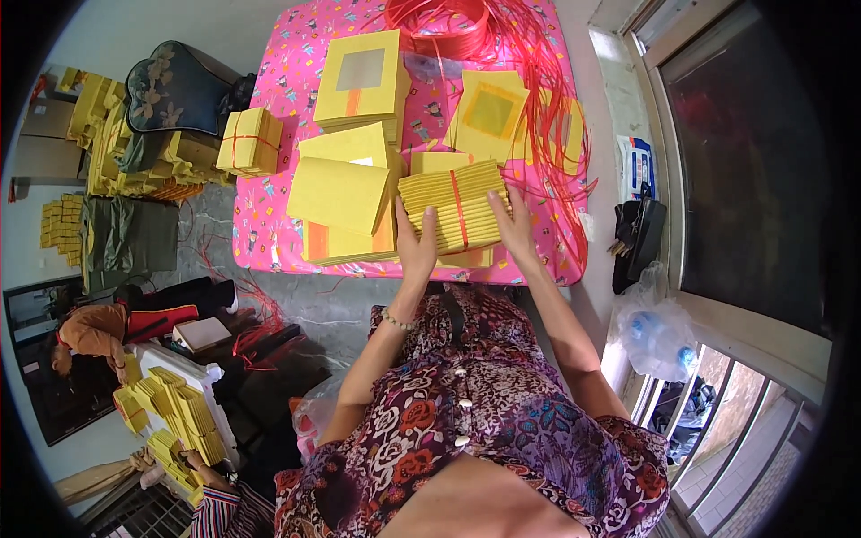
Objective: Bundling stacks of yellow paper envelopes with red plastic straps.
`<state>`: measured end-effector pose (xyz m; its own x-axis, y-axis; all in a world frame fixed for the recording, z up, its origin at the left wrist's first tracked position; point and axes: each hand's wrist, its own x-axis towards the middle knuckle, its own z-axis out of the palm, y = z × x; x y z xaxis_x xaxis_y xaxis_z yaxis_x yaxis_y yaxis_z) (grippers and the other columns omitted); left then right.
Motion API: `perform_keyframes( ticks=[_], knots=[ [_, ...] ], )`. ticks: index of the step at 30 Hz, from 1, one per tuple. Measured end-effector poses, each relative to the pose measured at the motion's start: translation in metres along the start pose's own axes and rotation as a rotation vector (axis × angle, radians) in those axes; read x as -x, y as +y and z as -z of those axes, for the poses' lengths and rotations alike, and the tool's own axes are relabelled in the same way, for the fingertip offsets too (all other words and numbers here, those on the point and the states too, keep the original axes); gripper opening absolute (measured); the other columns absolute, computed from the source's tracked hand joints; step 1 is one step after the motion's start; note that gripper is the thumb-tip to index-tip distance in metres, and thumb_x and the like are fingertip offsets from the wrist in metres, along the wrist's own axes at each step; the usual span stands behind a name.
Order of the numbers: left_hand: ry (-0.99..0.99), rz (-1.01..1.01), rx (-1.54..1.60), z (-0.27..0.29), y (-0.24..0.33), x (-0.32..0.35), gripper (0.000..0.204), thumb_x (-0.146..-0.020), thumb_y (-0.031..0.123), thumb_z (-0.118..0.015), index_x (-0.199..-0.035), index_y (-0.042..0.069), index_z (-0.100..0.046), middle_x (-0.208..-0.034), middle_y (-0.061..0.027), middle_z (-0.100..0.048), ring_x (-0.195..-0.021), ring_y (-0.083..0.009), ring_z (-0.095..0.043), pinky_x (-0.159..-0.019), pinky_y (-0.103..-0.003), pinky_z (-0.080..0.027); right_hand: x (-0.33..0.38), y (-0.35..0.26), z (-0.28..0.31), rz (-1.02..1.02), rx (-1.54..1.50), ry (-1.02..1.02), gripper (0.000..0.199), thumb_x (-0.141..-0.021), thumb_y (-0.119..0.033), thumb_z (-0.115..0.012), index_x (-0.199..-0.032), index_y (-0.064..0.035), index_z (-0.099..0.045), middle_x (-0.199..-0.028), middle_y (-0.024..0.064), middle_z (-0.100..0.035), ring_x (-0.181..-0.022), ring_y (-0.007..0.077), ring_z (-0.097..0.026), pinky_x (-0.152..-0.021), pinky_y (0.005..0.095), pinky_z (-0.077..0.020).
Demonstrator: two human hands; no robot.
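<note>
My left hand (415, 244) and my right hand (517, 229) grip the two sides of a bundle of folded yellow paper (484, 202). A red plastic strip (458, 208) runs around the bundle's middle. The bundle is over the near edge of the table, partly covering yellow sheets beneath it. Just left of my left hand, loose yellow sheets (337, 195) lie askew on a stack. Behind them stands a tall stack of yellow paper (359, 99) with a grey square on its top sheet.
A pink patterned cloth (269, 193) covers the table. Red plastic strips (543, 63) trail down its right side from a red coil (439, 27). A tied yellow bundle (248, 143) sits at the left edge. Two people work at a white table (211, 394) on the lower left.
</note>
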<state>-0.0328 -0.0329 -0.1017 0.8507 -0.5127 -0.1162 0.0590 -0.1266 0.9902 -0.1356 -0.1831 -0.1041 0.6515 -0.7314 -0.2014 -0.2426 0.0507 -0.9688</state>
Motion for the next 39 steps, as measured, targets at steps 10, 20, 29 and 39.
perform_keyframes(
  ticks=[10, 20, 29, 39],
  knots=[
    [-0.008, -0.062, 0.01, -0.002, 0.002, 0.006, 0.071, -0.098, 0.026, -0.052, -0.146, -0.008, -0.012, -0.139, -0.0267, -0.04, -0.124, -0.027, -0.046, -0.1, -0.032, -0.038, 0.006, 0.012, -0.003, 0.002, -0.07, 0.033, 0.052, -0.095, -0.033, -0.055, -0.133, 0.0022, -0.046, -0.123, 0.0176, -0.059, -0.113, 0.0222, -0.055, -0.096, 0.0329, -0.0416],
    [-0.113, -0.64, -0.862, -0.014, 0.073, -0.012, 0.06, -0.088, 0.017, -0.061, -0.14, 0.0, -0.037, -0.141, -0.0269, -0.037, -0.134, -0.0445, -0.029, -0.109, -0.047, -0.03, 0.012, 0.002, -0.006, 0.001, -0.004, 0.087, 0.052, -0.093, -0.031, -0.058, -0.133, 0.0008, -0.047, -0.121, 0.0175, -0.06, -0.109, 0.0226, -0.059, -0.093, 0.0339, -0.0448],
    [-1.317, -0.654, -0.736, -0.068, 0.076, -0.121, 0.023, -0.086, 0.022, -0.059, -0.104, 0.01, -0.068, -0.111, -0.0104, -0.064, -0.114, -0.033, -0.05, -0.1, -0.043, -0.037, 0.011, 0.014, -0.011, 0.0, -0.076, 0.226, 0.051, -0.085, -0.025, -0.07, -0.122, 0.0024, -0.048, -0.109, 0.018, -0.064, -0.105, 0.0239, -0.062, -0.089, 0.0345, -0.048],
    [-1.425, -0.577, -0.6, -0.084, 0.06, -0.137, 0.012, -0.087, 0.013, -0.057, -0.084, 0.002, -0.059, -0.084, -0.0106, -0.059, -0.088, -0.0273, -0.056, -0.088, -0.04, -0.042, 0.011, 0.011, -0.012, 0.014, -0.039, 0.266, 0.041, -0.084, -0.03, -0.07, -0.103, 0.0021, -0.053, -0.096, 0.0139, -0.065, -0.09, 0.021, -0.063, -0.079, 0.0338, -0.0491]
  ],
)
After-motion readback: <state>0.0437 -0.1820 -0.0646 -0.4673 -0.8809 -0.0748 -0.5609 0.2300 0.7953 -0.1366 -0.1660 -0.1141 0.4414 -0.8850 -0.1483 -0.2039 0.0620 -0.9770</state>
